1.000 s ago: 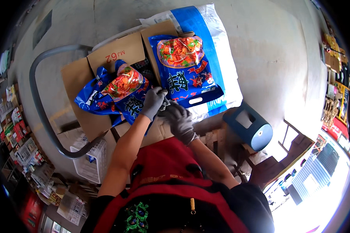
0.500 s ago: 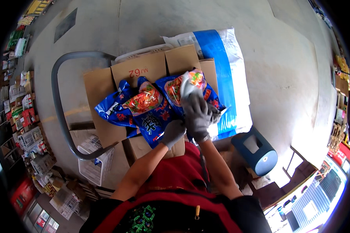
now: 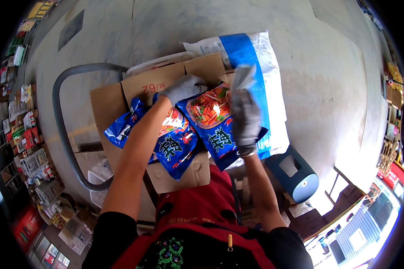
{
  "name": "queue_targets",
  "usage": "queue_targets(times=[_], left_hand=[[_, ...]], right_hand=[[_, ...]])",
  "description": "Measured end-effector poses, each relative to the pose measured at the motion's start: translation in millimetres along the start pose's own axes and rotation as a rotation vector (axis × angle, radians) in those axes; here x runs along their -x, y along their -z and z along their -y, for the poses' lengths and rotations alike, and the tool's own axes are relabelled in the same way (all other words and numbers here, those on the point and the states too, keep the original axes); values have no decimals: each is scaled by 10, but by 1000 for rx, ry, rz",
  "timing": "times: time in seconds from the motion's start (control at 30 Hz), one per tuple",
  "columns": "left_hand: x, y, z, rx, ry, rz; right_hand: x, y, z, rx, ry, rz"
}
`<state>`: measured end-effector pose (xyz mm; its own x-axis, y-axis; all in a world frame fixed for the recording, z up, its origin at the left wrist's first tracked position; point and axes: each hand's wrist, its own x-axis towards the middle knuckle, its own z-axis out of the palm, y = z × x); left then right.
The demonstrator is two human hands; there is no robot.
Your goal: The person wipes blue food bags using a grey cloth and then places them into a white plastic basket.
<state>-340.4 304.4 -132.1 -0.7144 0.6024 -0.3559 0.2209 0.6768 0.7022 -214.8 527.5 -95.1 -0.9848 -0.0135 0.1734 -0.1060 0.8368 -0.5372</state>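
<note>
Two blue food packets with pictures of a red dish lie over an open cardboard box point(image 3: 141, 85). My left hand point(image 3: 184, 89), in a grey glove, is closed at the upper corner of the right packet point(image 3: 211, 110), by the box's far flap. The left forearm crosses over the left packet point(image 3: 175, 143) and hides part of it. My right hand point(image 3: 247, 119), also gloved, is smeared by motion at the right packet's right side. From its top sticks a blurred grey-white thing point(image 3: 244, 76), whose kind I cannot make out.
A white sack with a blue band point(image 3: 242, 49) lies right of the box. A grey curved handle point(image 3: 58, 107) rises at the left, near a white basket point(image 3: 96, 179). A blue cylindrical object point(image 3: 296, 175) stands at the lower right. Shelves of goods point(image 3: 31, 116) line the far left.
My left hand has moved from the packets' near side up to the box's far edge. The right hand has shifted right with the grey-white thing. The right packet now lies straighter, its front more exposed.
</note>
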Motion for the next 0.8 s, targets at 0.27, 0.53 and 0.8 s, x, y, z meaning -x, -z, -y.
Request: queue_targets(times=[0.27, 0.53, 0.8], left_hand=[[394, -3, -110, 485, 83, 276], [610, -266, -179, 636, 63, 124], [950, -287, -708, 951, 353, -178]], right_hand=[[-61, -206, -89, -126, -129, 2], [-110, -98, -206, -303, -119, 118], [-28, 152, -61, -166, -18, -138]])
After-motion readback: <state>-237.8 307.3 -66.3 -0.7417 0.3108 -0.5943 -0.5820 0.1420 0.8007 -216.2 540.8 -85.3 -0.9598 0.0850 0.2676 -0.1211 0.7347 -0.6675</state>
